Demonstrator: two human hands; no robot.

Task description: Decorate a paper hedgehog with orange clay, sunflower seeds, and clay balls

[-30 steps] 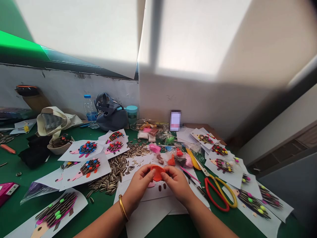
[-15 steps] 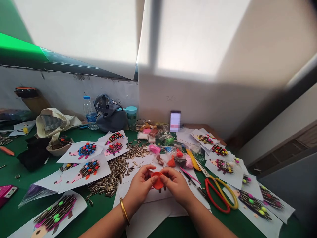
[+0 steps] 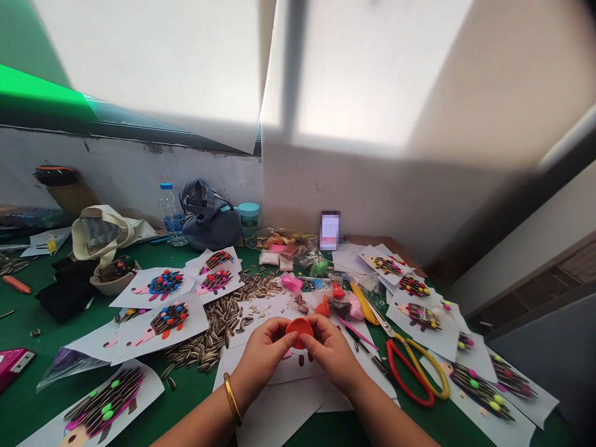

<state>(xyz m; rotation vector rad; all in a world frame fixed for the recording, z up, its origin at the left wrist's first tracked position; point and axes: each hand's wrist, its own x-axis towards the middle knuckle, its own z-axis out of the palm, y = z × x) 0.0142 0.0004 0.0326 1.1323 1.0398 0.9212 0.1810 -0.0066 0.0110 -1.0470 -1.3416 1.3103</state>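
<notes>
Between my two hands is a flattened piece of orange-red modelling clay (image 3: 300,330), roughly round. My left hand (image 3: 265,351), with a gold bangle at the wrist, pinches its left edge between thumb and fingers. My right hand (image 3: 334,352) pinches the right edge the same way. Below the hands lies a white paper sheet (image 3: 288,372) with a partly hidden clay figure in pink and dark brown. Beyond my fingers are lumps of clay (image 3: 322,305) in plastic wrap, and a heap of striped sunflower seeds (image 3: 218,329) spreads to the left.
Red-and-yellow-handled scissors (image 3: 412,369) and a yellow cutter (image 3: 364,303) lie to the right. Seed-and-clay hedgehog pictures stand on both sides, such as one at front left (image 3: 105,403). A phone (image 3: 329,231) leans on the back wall, with a blue-grey bag (image 3: 209,220) left of it.
The clay piece is raised slightly and tilted, with my thumbs shifted lower on it. More of the figure on the paper shows beneath. The whole view has moved slightly.
</notes>
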